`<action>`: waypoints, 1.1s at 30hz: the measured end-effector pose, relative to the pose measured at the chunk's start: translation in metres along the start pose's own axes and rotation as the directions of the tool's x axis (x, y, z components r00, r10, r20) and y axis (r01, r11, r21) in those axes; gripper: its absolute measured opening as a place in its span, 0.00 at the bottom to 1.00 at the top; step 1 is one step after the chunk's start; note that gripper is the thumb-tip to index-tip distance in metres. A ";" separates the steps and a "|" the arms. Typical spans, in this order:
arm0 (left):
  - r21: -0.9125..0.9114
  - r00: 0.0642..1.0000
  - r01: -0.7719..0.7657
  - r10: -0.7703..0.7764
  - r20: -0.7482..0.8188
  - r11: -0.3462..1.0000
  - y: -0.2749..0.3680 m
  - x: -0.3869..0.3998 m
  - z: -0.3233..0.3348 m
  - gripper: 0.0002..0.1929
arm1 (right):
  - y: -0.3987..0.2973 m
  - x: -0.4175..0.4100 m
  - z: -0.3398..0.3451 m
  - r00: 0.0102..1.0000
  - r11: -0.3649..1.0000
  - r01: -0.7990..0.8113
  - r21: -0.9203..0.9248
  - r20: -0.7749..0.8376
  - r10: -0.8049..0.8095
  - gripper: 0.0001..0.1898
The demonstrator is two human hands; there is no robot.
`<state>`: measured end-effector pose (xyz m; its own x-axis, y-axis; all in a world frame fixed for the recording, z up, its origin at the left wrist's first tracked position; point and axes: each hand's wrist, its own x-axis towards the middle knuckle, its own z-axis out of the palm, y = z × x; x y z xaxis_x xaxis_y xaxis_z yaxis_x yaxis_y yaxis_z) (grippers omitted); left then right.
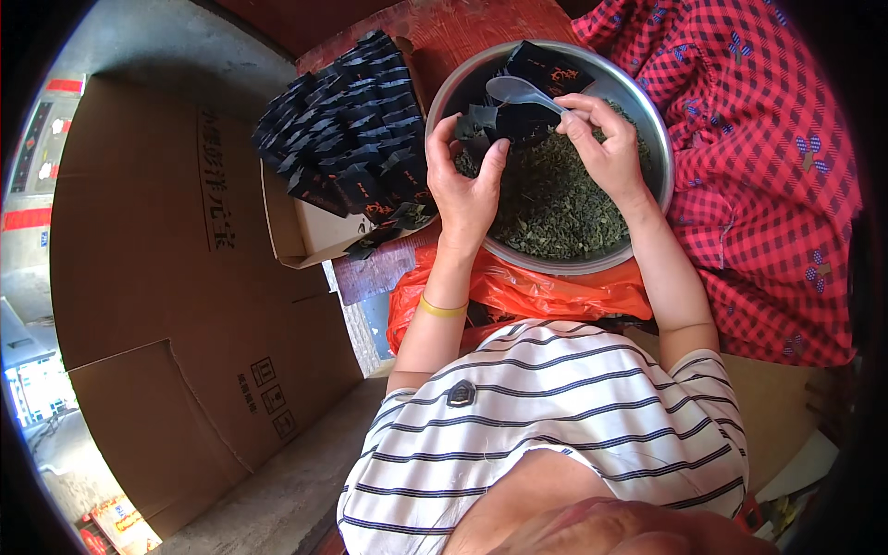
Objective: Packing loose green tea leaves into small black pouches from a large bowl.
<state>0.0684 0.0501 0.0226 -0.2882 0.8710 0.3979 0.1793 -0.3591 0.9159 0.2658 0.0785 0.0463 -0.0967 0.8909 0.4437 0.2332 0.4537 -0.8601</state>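
Observation:
My left hand (466, 182) holds a small black packet (479, 123) over the left part of a round metal basin (662, 182). A plastic spoon (524, 92) is pinched by its handle in my right hand (605, 142), its bowl just above and right of that packet. Dried green leaves (565, 205) cover much of the basin's bottom. More black packets with orange writing (538, 66) lie at the basin's far side. Whether the spoon's bowl holds anything, I cannot tell.
Left of the basin, rows of black packets (354, 128) fill much of an open cardboard box (291, 236) on a red wooden table (430, 28). A large carton (159, 229) stands farther left. Red plastic bag (555, 288) lies below the basin; red checkered cloth (756, 187) drapes at right.

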 end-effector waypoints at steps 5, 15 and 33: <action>0.114 0.995 0.012 -0.024 0.102 0.993 0.006 0.003 0.001 0.30 | -0.010 -0.002 0.005 0.996 0.994 0.093 0.065 -0.021 -0.091 0.09; -0.062 0.991 0.130 -0.129 0.031 0.990 0.005 0.004 0.003 0.30 | -0.005 0.005 -0.008 0.988 0.973 0.152 -0.176 -0.004 -0.155 0.08; 0.158 0.996 -0.079 0.072 0.050 0.984 0.001 -0.001 0.000 0.30 | -0.009 -0.002 -0.019 0.882 0.695 -0.068 -0.716 0.283 0.378 0.05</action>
<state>0.0686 0.0489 0.0236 -0.2271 0.8586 0.4597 0.3479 -0.3693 0.8617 0.2822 0.0721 0.0582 -0.2708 0.9626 -0.0046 0.8612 0.2401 -0.4480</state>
